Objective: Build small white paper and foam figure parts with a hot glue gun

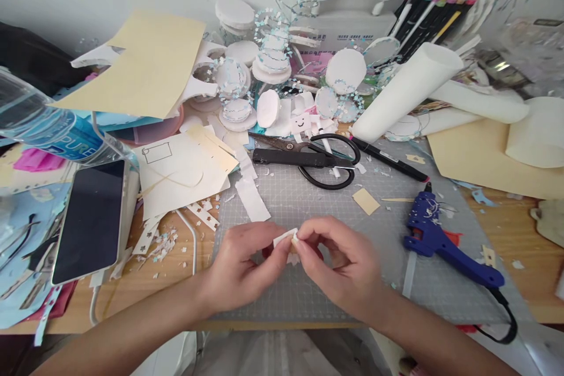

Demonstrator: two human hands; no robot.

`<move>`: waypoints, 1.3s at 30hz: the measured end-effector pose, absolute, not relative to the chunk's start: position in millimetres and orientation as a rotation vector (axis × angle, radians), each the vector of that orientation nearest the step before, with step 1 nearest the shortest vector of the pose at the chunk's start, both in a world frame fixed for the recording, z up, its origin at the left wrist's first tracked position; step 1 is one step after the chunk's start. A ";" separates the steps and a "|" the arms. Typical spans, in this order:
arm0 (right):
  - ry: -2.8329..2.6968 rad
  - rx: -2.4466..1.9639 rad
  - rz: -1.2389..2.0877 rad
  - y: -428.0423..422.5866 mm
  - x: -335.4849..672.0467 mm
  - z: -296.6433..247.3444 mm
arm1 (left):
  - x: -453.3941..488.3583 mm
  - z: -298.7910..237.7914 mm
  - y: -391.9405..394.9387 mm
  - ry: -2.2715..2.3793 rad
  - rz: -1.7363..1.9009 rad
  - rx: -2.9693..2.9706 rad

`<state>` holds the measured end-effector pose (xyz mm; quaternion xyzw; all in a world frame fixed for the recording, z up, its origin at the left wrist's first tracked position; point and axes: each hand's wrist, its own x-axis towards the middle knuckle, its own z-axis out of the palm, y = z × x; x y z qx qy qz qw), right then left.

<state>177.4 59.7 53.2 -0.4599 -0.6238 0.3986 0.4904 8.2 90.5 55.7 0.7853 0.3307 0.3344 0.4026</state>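
Between the fingertips of both hands is a small white folded paper piece, held just above the front part of the grey cutting mat. My left hand pinches its left side, and my right hand pinches its right end. Fingers hide part of the piece. Beyond the hands lie black-handled scissors and a black utility knife. A white paper strip rests near my left hand, and a small cream paper square sits beyond my right. A blue glue gun lies to the right.
At left, a phone leans beside a water bottle. White paper discs with star garlands crowd the back, along with a white paper roll. A black marker lies behind the glue gun. Paper scraps litter the wooden table.
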 end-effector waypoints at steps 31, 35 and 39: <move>-1.132 -1.001 1.152 65.4 185.2 47.9 | 7.6 53.0 92.7 0.770 0.754 1.062; -1.192 -1.043 1.250 66.1 186.1 47.5 | 6.2 49.1 91.7 0.767 0.776 1.104; -1.293 -1.055 1.363 66.4 183.4 51.2 | 7.3 49.2 94.1 0.811 0.862 1.276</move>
